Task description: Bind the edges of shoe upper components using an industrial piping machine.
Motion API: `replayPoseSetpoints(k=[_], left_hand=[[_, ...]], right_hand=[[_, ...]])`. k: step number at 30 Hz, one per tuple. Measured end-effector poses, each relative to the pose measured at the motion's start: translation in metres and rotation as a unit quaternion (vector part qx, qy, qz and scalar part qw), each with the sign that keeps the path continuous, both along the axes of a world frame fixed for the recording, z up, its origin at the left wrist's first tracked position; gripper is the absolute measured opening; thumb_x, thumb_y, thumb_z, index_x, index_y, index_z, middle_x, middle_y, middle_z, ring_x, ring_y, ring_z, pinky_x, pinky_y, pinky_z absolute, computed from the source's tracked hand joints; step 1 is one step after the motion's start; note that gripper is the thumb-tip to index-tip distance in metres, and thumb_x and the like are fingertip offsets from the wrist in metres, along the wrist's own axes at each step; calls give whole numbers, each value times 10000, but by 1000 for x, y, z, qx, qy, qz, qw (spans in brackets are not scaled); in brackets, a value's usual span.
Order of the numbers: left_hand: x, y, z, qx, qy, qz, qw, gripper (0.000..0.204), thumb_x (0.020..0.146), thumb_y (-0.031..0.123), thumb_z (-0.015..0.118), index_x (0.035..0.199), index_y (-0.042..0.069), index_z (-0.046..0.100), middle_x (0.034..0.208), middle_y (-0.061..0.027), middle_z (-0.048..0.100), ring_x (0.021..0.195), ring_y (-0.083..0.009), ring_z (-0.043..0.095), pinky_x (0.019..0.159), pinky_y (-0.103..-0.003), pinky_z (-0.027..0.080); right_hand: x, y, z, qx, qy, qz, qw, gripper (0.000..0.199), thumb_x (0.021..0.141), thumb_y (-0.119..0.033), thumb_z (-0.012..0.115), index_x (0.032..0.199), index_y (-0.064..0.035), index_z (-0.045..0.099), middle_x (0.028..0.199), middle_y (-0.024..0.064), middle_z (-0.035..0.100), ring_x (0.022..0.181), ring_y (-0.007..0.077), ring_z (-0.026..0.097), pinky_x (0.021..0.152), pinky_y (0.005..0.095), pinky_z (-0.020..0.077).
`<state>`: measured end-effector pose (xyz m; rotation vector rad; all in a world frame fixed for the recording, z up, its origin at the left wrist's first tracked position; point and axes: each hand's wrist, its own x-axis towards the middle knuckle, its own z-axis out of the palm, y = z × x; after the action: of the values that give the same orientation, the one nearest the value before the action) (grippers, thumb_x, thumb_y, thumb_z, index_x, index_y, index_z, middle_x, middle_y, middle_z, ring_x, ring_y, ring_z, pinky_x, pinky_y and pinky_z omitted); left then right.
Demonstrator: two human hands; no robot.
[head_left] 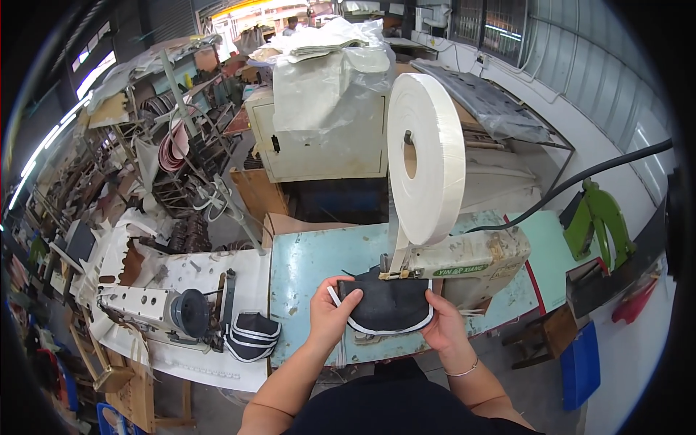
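Between my two hands is a black, half-round piece (388,304) with white binding along its curved edge. My left hand (332,308) pinches its left end, thumb on top, beside a loose white strip. At the right end, my right hand (444,319) grips the edge with the thumb in front. The piece is held just before the head of a cream sewing machine (471,259) on a light-blue table (304,290). A large roll of white tape (428,159) stands above the machine, its tape running down to the head. The needle area is partly hidden.
A stack of similar black pieces with white edges (253,336) lies on the left, beside a second sewing machine (156,310). Behind stands a cream cabinet (330,138) under plastic sheeting. A green hand press (598,225) and a blue bin (581,368) are at right.
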<state>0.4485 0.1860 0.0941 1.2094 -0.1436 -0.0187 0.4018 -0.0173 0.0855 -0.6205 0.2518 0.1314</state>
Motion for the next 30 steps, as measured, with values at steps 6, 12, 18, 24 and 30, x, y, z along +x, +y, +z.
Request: replayPoseSetpoints(k=[6, 12, 18, 24, 30], left_hand=[[17, -6, -3, -37, 40, 9, 998, 264, 755, 52, 635, 989, 29, 514, 799, -22, 556, 683, -71, 525, 600, -200, 451], [27, 16, -36, -79, 123, -41, 988, 281, 825, 204, 572, 1050, 59, 488, 734, -8, 533, 583, -75, 514, 465, -202, 408], [21, 90, -107, 280, -13, 238, 930, 256, 770, 210, 619, 957, 52, 547, 775, -64, 577, 668, -149, 560, 557, -272, 434], [1, 195, -164, 671, 55, 444, 591, 365, 653, 308, 677, 916, 77, 572, 916, -81, 539, 960, -293, 448, 767, -444, 339], [21, 197, -170, 723, -5, 359, 590, 111, 635, 203, 625, 682, 103, 630, 760, -56, 583, 886, -258, 512, 789, -448, 288]], right_hand=[[24, -8, -22, 17, 22, -11, 1000, 248, 856, -180, 476, 1039, -20, 525, 954, 91, 612, 843, 192, 603, 696, 319, 508], [36, -5, -34, 42, 63, 34, 997, 99, 817, -177, 538, 892, -115, 558, 767, 8, 600, 604, 132, 556, 445, 240, 427], [8, -11, -54, 88, 17, 39, 995, 274, 877, -349, 422, 859, -111, 556, 653, 8, 543, 557, 126, 497, 470, 250, 406], [-4, 22, -74, 23, 151, 151, 977, 324, 861, -395, 463, 773, -100, 564, 619, 3, 519, 569, 150, 481, 517, 259, 395], [-10, 33, -72, 49, 123, 111, 985, 399, 861, -450, 425, 761, -91, 567, 617, 11, 519, 559, 162, 477, 521, 269, 389]])
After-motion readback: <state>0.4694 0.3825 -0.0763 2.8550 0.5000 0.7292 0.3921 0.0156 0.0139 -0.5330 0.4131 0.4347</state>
